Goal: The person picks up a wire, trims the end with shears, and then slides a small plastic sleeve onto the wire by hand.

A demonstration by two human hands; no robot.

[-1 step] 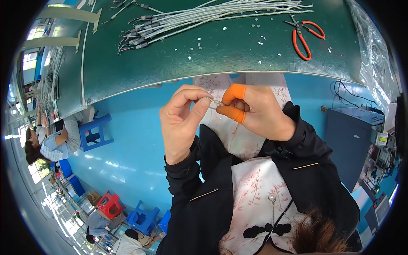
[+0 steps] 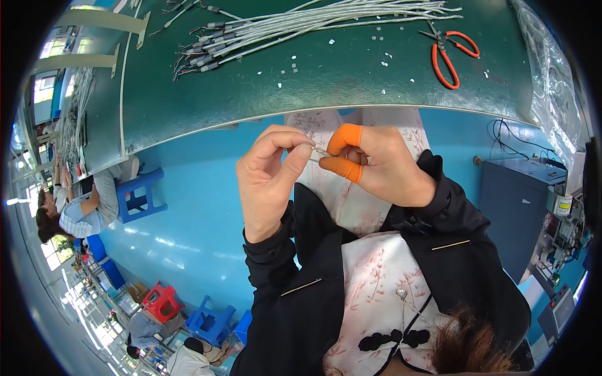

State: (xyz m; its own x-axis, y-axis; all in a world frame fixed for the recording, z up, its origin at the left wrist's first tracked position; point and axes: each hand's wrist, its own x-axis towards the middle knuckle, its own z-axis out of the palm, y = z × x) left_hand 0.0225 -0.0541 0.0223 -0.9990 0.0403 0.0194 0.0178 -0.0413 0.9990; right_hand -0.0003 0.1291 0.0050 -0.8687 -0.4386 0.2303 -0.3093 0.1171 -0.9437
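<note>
Over my lap, just off the table's near edge, my two hands come together in front of me. Thumb and forefinger of my left hand [image 2: 268,174] pinch one end of a thin silvery-grey, wire-like piece [image 2: 318,155]. Its other side is gripped by my right hand [image 2: 390,164], whose thumb and forefinger wear orange finger covers [image 2: 345,167]. Only a short length shows between the fingertips; the rest is hidden, so its exact kind is unclear.
On the green table [image 2: 351,84] lie a bundle of silvery braided cables [image 2: 269,37], red-handled cutters [image 2: 444,56] and small pale scraps. Clear plastic sheeting [image 2: 552,81] covers the right end. A grey cabinet [image 2: 517,207] stands at right. Other people sit at left near a blue stool [image 2: 141,195].
</note>
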